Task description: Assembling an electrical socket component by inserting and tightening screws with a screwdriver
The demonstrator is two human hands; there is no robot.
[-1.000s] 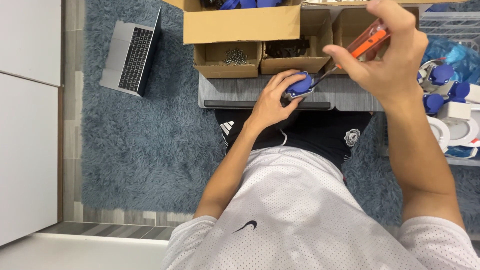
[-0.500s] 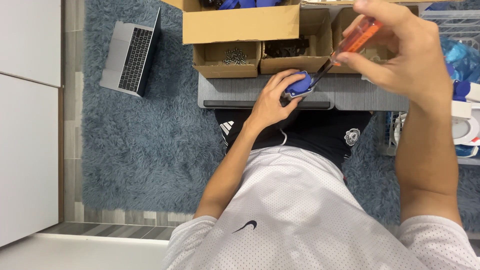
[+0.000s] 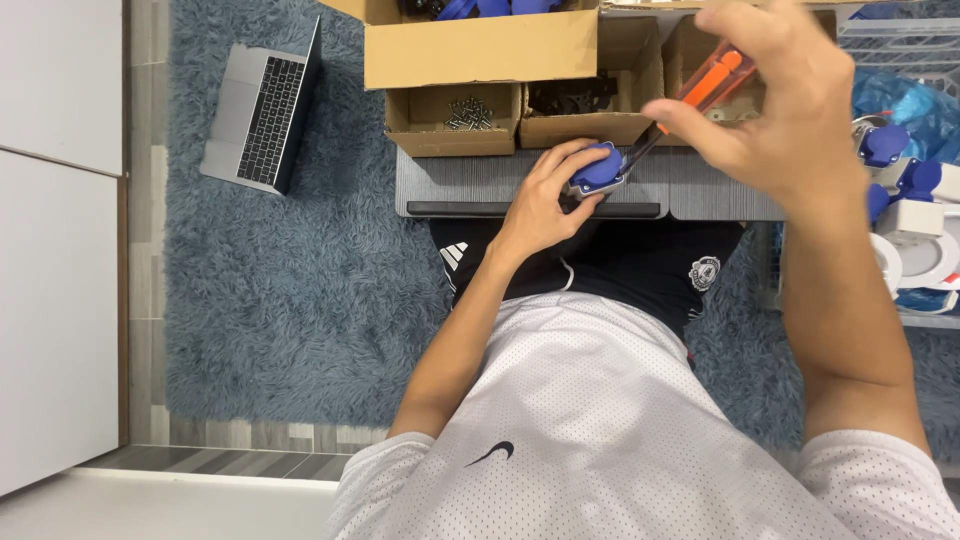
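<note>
The left hand (image 3: 540,205) clamps the small blue plastic part (image 3: 598,168) on the grey lap desk (image 3: 450,185), steadying it while the right hand (image 3: 775,110) grips the orange-handled screwdriver (image 3: 690,100), its tip angled down onto the part.

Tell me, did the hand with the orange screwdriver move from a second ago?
Yes. The right hand with the orange screwdriver slid a little rightward along the cardboard boxes, while the left hand stayed holding the blue part.
</note>
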